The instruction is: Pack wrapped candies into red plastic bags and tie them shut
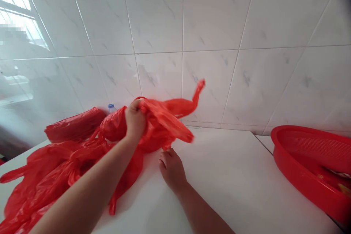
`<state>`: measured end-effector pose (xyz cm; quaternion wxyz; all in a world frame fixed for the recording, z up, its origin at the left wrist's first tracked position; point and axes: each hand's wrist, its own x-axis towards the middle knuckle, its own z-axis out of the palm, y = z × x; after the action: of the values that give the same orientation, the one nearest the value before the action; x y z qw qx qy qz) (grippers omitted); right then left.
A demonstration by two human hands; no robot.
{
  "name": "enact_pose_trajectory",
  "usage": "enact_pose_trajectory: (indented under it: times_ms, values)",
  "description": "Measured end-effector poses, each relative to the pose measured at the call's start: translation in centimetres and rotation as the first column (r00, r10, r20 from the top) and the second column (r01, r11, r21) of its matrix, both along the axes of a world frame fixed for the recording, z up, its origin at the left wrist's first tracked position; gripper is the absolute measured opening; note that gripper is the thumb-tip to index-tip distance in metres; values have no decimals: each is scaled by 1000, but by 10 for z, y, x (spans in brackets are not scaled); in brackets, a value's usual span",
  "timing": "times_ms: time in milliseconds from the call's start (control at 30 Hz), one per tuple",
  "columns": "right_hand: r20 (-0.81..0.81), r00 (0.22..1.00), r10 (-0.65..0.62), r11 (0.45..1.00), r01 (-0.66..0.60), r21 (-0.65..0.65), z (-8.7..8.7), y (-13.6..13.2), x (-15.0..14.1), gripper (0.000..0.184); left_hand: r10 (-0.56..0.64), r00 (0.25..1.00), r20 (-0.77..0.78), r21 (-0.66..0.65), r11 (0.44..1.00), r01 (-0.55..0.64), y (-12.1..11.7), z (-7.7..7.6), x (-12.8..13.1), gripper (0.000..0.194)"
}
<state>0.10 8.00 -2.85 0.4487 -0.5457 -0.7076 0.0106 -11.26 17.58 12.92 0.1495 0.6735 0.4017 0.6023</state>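
Note:
My left hand (pixel 135 120) is closed around a bunched red plastic bag (pixel 161 120), lifting it a little off the white counter (pixel 225 175); one bag handle sticks up toward the tiled wall. My right hand (pixel 172 168) rests low on the counter just under the bag's lower edge, fingers curled at the plastic; whether it grips the bag I cannot make out. More red plastic bags (pixel 49 175) lie in a loose heap to the left, partly under my left forearm.
A red mesh basket (pixel 309 168) sits at the right edge of the counter with something in it. A small bottle with a blue cap (pixel 111 108) stands behind the bags against the tiled wall. A window is at the far left.

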Motion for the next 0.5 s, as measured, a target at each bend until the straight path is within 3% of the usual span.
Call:
enact_pose_trajectory:
  times_ms: [67,133,267,400,500]
  values:
    - [5,999,-46,999,46,18,1,-23,17,20,-125,969,-211,-4,992,127,-11,-29,19,22]
    - [8,995,-95,995,94,40,3,-44,33,21,-249,875,-415,-56,967,249,-23,-59,30,15]
    - [-22,976,-215,971,216,105,7,-63,60,13,-319,701,-638,-157,945,287,-43,-108,33,63]
    - [-28,933,-360,909,357,213,7,-53,76,42,-310,603,-735,-158,943,291,-53,-124,28,85]
    - [-130,928,-348,936,353,13,3,-43,87,42,-293,566,-771,-144,945,294,-51,-126,28,89]
